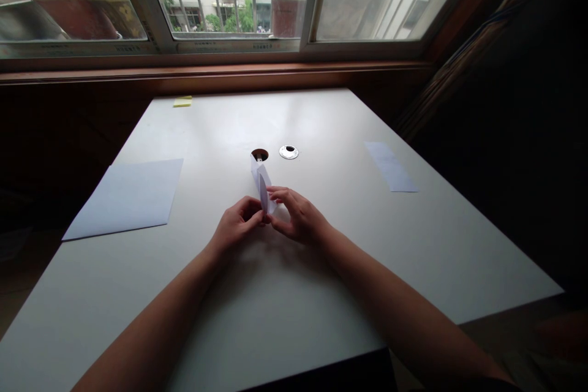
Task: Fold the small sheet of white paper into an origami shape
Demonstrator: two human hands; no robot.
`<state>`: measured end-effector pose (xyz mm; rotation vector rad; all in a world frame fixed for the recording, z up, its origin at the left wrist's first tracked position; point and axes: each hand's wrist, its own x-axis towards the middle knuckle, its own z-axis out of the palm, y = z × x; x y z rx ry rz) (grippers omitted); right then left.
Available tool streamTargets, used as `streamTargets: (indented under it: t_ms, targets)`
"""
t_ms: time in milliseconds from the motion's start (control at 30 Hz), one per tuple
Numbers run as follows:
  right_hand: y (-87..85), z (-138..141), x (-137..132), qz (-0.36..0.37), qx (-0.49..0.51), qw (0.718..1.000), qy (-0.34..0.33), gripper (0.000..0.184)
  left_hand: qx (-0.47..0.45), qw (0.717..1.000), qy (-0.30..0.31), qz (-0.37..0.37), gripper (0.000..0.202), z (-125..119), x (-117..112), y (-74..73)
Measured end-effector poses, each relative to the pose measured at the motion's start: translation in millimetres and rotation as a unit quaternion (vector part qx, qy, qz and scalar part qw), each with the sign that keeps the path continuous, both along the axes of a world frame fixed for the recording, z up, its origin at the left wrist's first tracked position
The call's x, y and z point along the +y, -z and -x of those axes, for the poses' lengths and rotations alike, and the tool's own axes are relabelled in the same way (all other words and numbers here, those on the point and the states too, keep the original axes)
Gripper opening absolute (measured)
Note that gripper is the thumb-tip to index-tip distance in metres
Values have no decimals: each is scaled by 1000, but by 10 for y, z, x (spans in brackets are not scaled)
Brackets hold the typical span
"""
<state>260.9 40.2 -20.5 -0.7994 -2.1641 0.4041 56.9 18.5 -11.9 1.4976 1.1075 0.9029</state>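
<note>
A small folded piece of white paper (260,182) stands on edge over the middle of the white table (321,269), reaching toward the far side. My left hand (236,225) pinches its near end with curled fingers. From the other side my right hand (298,215) pinches the same near end, fingertips pressed on the fold. Both hands meet at the paper just above the tabletop.
A flat white sheet (126,197) lies at the left. A narrow paper strip (390,165) lies at the right. A round cable hole (260,154) and its loose cap (289,152) sit just beyond the hands. A yellow sticky pad (182,101) rests near the far edge under the window.
</note>
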Motion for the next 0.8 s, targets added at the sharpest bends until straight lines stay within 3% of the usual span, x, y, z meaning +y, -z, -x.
streamTargets:
  t_ms: [467,800]
  targets:
    - [-13,23,3,-1,-13,999,47,4,113,989,-11,-98,20,-50,-37,-2]
    - [-31,22,19,69,74,995,8,7,91,991,-20,-100,18,-47,-39,-3]
